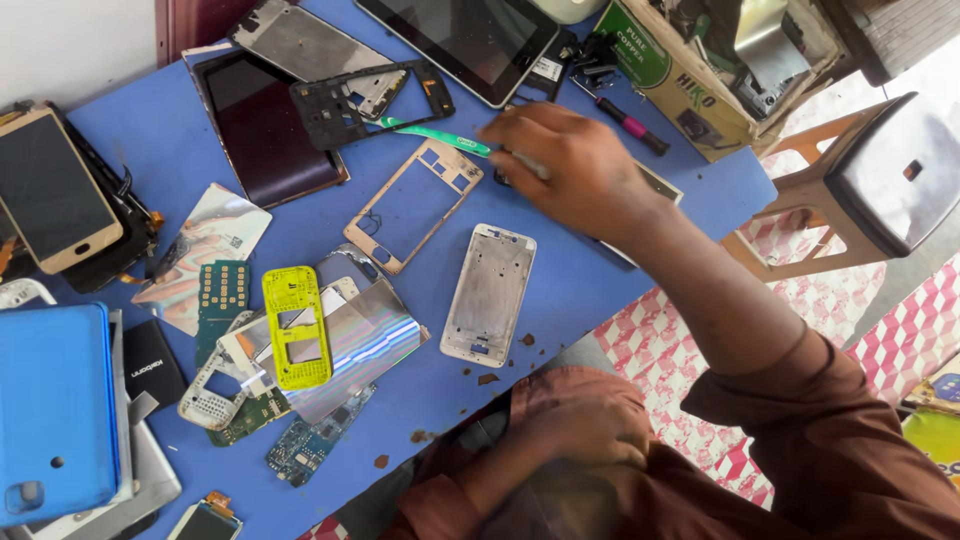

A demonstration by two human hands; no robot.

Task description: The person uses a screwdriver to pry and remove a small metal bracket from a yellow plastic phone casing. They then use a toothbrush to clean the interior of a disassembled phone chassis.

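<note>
My right hand (570,170) reaches across the blue table (590,290), blurred by motion. Its fingers close on the right end of a green plastic prying tool (432,134), which lies over a black phone frame (340,100). Just below the tool is a rose-gold phone mid-frame (412,205), and a silver phone chassis (489,294) lies nearer to me. Part of another phone (662,186) shows under my wrist. My left hand (585,425) rests curled in my lap on brown cloth, with nothing seen in it.
A tablet (470,35) and a dark screen panel (262,125) lie at the back. A yellow keypad frame (295,325), circuit boards (305,445), a gold phone (50,190) and a blue case (55,410) crowd the left. A cardboard box (680,85), screwdriver (632,125) and plastic stool (880,180) are right.
</note>
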